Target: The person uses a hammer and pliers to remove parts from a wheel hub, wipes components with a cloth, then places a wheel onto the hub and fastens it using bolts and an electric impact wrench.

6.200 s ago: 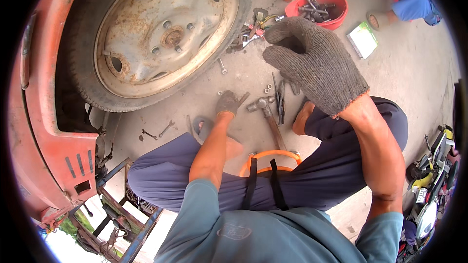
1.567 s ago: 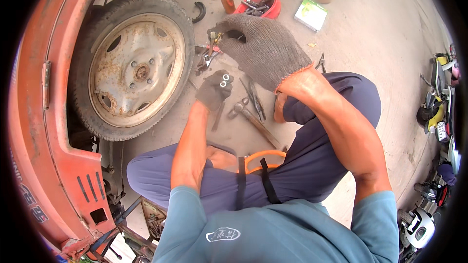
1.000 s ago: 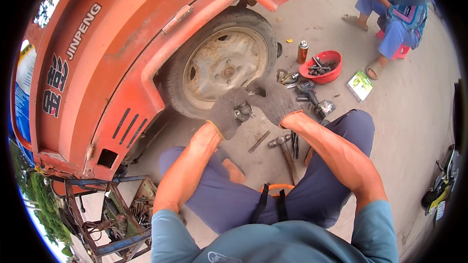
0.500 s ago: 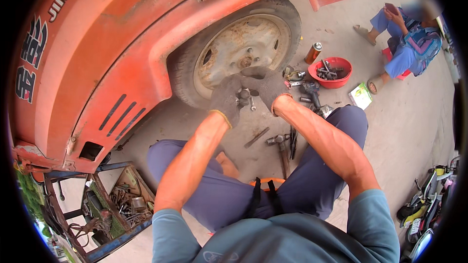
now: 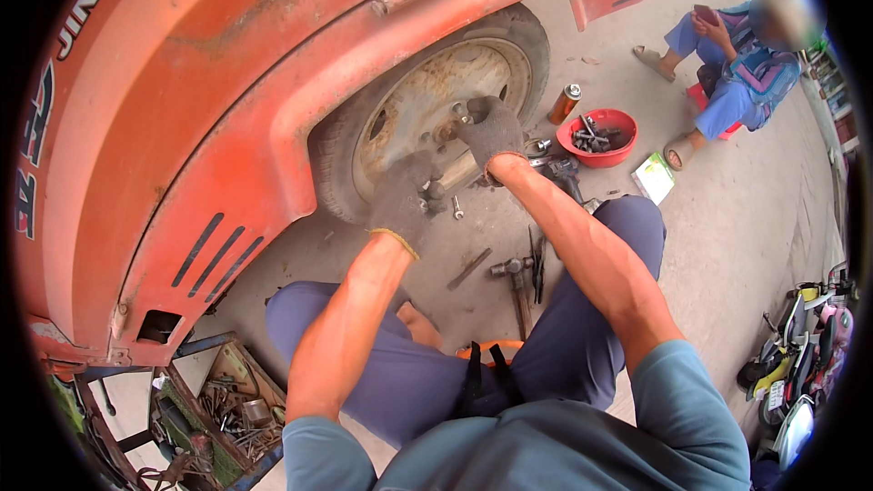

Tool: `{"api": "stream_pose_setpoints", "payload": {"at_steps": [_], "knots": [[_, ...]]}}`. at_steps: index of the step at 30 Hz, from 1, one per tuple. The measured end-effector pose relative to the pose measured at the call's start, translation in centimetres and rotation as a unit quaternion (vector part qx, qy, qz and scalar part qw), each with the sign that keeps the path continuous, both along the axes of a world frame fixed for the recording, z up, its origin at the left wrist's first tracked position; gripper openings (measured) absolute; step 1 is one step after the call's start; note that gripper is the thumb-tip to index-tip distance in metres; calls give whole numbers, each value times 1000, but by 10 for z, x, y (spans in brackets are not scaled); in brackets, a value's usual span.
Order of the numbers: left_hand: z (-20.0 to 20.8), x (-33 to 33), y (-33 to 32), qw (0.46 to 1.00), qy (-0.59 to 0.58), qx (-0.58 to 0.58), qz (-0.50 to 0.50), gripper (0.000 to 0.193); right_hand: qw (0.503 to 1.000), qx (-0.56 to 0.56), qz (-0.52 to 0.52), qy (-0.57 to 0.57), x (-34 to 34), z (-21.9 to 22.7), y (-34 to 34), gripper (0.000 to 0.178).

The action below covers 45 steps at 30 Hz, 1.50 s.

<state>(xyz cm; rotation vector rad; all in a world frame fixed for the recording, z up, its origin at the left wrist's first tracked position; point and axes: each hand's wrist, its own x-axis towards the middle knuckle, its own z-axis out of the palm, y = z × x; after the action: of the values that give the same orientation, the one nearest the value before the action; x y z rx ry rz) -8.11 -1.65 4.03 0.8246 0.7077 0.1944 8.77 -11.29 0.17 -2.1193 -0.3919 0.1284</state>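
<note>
Both of my hands wear grey work gloves and are in front of a rusty wheel (image 5: pixel 414 86) on an orange-red vehicle. My right hand (image 5: pixel 493 134) is at the hub side of the wheel, its fingers closed beside a wheel stud; whatever they pinch is too small to name. Lower and to the left, my left hand (image 5: pixel 400 193) is curled by the tire (image 5: pixel 336 164). Small dark metal pieces show at its fingers, their kind unclear. A small wrench (image 5: pixel 457 208) lies on the ground just right of that hand.
Between my legs lie a hammer (image 5: pixel 518 286), pliers (image 5: pixel 537 264) and a flat metal bar (image 5: pixel 469 269). Right of the wheel are a spray can (image 5: pixel 564 105), a red bowl (image 5: pixel 611 157) of sockets and a power tool (image 5: pixel 566 177). A toolbox (image 5: pixel 245 359) stands left; a seated person (image 5: pixel 727 64) is at right.
My hands were close together before the wheel; now they are apart. The right has gone up to the wheel's studs, and the left has shifted down and left. The view has turned slightly.
</note>
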Motion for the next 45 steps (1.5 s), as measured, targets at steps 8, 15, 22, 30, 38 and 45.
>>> {"api": "stream_pose_setpoints", "payload": {"at_steps": [8,15,22,30,38,45], "knots": [[3,-17,-2,999,-1,1,-36,20,996,62,-58,31,-30,36,13,51],[3,-21,-3,1000,-9,16,-25,18,995,-1,17,-97,-19,25,5,41],[-1,-27,-5,999,1,14,-42,9,992,-44,74,-90,-15,30,3,41],[-6,-29,-5,998,-12,12,-53,11,1000,14,0,-18,-24,26,7,43],[5,-31,-4,997,19,49,-52,10,1000,-6,-24,2,-25,23,12,45],[-7,-28,-4,997,7,38,-64,11,998,27,-37,52,-18,7,14,48]]}}
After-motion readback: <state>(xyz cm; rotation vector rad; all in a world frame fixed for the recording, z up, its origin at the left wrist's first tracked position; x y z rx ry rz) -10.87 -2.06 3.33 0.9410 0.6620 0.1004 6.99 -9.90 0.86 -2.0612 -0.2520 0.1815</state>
